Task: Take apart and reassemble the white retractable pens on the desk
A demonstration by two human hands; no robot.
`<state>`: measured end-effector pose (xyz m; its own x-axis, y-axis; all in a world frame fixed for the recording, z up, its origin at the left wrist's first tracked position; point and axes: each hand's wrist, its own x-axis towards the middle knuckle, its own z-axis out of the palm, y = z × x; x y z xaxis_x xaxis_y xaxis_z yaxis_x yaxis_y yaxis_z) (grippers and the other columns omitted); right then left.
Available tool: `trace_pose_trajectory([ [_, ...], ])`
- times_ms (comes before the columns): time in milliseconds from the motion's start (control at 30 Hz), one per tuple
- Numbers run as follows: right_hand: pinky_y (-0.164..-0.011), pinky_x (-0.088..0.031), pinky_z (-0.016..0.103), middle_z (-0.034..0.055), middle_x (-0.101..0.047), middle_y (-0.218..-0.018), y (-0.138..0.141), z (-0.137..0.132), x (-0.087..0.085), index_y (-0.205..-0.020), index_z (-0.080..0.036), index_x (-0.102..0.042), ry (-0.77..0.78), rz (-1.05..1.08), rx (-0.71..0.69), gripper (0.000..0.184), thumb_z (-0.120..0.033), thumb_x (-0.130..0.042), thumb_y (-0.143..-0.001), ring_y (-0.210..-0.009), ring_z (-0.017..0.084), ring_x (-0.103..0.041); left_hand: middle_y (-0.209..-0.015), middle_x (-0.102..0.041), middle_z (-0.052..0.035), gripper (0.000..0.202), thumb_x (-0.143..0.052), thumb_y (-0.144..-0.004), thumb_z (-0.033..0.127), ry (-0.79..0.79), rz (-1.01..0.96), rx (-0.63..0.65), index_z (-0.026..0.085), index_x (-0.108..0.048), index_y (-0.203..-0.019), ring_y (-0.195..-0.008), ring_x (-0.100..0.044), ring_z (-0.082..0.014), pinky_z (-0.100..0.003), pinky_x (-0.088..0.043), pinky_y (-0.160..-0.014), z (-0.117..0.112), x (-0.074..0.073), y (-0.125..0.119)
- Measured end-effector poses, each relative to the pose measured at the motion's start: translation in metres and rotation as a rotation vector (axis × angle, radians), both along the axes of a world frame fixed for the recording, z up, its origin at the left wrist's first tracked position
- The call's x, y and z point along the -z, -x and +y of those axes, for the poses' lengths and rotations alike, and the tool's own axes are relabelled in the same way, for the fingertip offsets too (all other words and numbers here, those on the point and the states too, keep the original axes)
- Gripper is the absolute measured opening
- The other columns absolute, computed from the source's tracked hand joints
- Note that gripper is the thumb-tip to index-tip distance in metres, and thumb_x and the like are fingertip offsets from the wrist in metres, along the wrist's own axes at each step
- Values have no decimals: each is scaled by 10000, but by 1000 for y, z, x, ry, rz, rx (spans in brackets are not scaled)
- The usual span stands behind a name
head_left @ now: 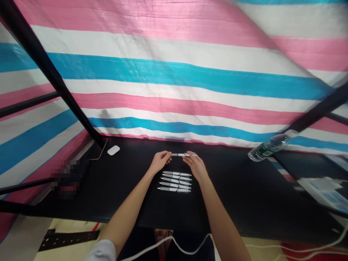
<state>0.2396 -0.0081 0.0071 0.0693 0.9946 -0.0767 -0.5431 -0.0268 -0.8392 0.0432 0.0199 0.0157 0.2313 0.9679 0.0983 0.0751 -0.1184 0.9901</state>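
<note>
A white pen with a grey grip (179,154) is held level, just over or on the black table, between my two hands. My left hand (161,161) pinches its grip end with thumb and fingers. At the other end, the fingers of my right hand (196,165) close around the white barrel. Nearer to me, several matching white and grey pens (175,183) lie side by side in a stack of rows, tips toward the left. Both forearms reach in from below, one on each side of these pens.
The black table (231,203) runs up to a striped sheet (190,83). A white earbud case (113,150) lies at the back left, near a phone-like object (99,150). On the right a clear bottle (268,148) stands. White cables (187,250) cross below the table edge.
</note>
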Motion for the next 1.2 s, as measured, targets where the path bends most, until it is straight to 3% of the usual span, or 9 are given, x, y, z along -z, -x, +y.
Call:
trace_pose_trajectory([
  [133, -876, -539, 391, 39, -726, -861, 0, 1, 1, -878, -201, -690, -1, -10, 16, 328, -387, -802, -633, -870, 222, -697, -698, -611, -2, 411, -684, -728, 424, -30, -61, 53, 154, -618, -1031, -571, -558, -105, -237, -463, -564, 0, -1, 1],
  [233, -875, -538, 406, 43, -725, -871, -1, 1, 2, -878, -203, -684, -7, -29, 22, 333, -400, -796, -634, -873, 230, -697, -660, -598, -7, 326, -639, -762, 454, -33, -25, 36, 146, -637, -867, -561, -548, -104, -229, -451, -549, 0, 0, 2],
  [333, -868, -539, 407, 46, -726, -875, 0, 1, 3, -878, -201, -680, -11, -33, 24, 334, -401, -794, -636, -869, 229, -696, -587, -569, -12, 390, -559, -810, 507, -1, 30, -19, 134, -621, -712, -521, -525, -102, -219, -416, -497, 1, 1, 1],
  [500, -857, -541, 381, 42, -724, -863, 0, 1, 2, -875, -199, -684, -6, -15, 25, 319, -386, -794, -641, -860, 215, -695, -680, -597, 8, 378, -681, -729, 429, -16, -39, 43, 156, -617, -983, -564, -557, -106, -224, -447, -538, 0, 0, 0],
  [600, -841, -545, 372, 38, -723, -853, 0, 1, 2, -867, -196, -686, -2, -8, 22, 321, -382, -800, -631, -845, 208, -695, -599, -561, 13, 317, -621, -774, 458, -24, 21, 38, 144, -630, -812, -522, -523, -98, -224, -430, -529, 0, -1, 1],
  [700, -828, -549, 369, 39, -721, -854, 0, 0, 1, -869, -197, -684, -1, -16, 21, 327, -387, -798, -630, -842, 210, -694, -539, -528, 11, 390, -549, -815, 500, -7, 57, 4, 137, -613, -685, -481, -491, -92, -222, -403, -493, 0, 0, 1],
  [867, -836, -548, 378, 39, -720, -858, 0, 0, 0, -867, -205, -684, -2, -26, 29, 327, -393, -798, -624, -852, 218, -691, -659, -587, 10, 362, -685, -721, 407, -17, -33, 39, 155, -624, -974, -557, -549, -102, -218, -446, -537, -1, 0, 0],
  [1067, -764, -561, 359, 40, -715, -863, -1, 1, 1, -873, -210, -678, -10, -51, 32, 308, -392, -779, -646, -838, 213, -684, -565, -557, -4, 369, -589, -782, 502, 10, 35, -31, 147, -613, -686, -515, -520, -106, -211, -397, -479, -1, -1, 0],
  [1200, -706, -561, 332, 40, -713, -863, -1, 1, 0, -877, -208, -679, -6, -53, 38, 328, -396, -786, -631, -818, 208, -681, -583, -572, -9, 385, -590, -775, 520, 6, 18, -46, 142, -639, -717, -516, -518, -106, -213, -384, -466, 1, -1, 0],
])
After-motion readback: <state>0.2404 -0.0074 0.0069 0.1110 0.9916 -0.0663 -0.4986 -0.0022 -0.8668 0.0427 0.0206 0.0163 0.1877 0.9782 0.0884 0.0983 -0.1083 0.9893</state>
